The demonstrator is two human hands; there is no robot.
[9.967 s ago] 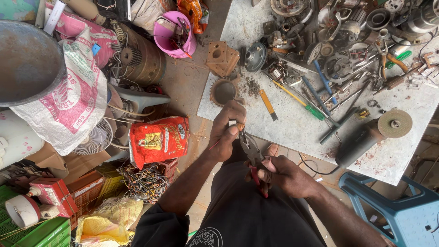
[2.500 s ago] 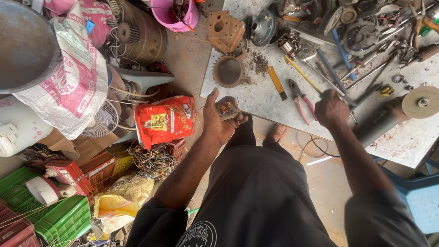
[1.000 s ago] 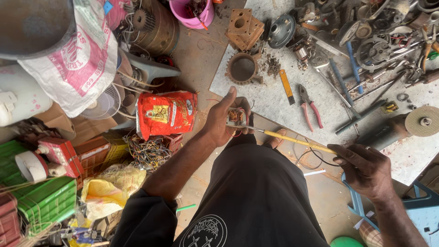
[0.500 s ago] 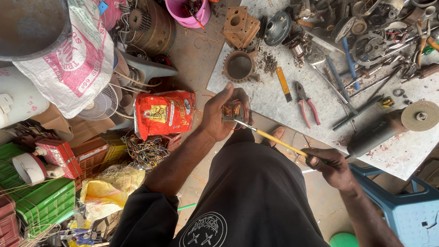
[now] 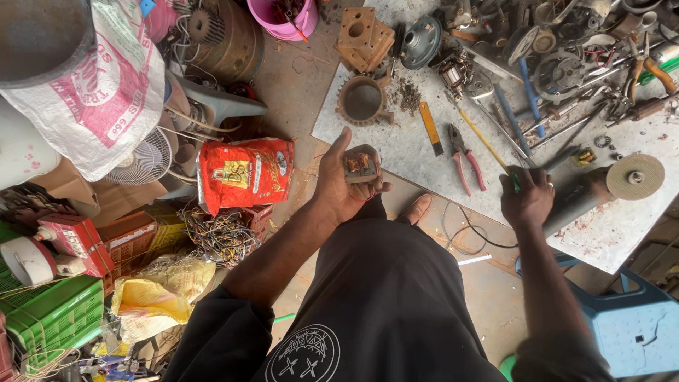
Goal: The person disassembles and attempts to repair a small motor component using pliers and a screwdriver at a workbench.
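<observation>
My left hand [image 5: 338, 185] is raised over my lap and grips a small square motor part [image 5: 361, 167] with copper windings and red wires. My right hand [image 5: 527, 199] is at the edge of the white worktable [image 5: 414, 152], closed around the green handle of a long yellow-shafted screwdriver [image 5: 482, 140]. The shaft lies across the tabletop, pointing up and left, away from the motor part. Red-handled pliers [image 5: 463, 161] lie just left of the shaft.
An angle grinder with a round disc [image 5: 635, 177] lies right of my right hand. A toothed metal ring [image 5: 363, 101], a yellow-and-black tool [image 5: 429, 127] and several metal parts cover the table. A red-orange bag [image 5: 244, 173], tangled wires [image 5: 219, 233] and a blue stool [image 5: 622, 318] stand around me.
My right hand rose from beside my knee to the table edge, taking the screwdriver with it; its tip has left the motor part. My left hand still holds the part.
</observation>
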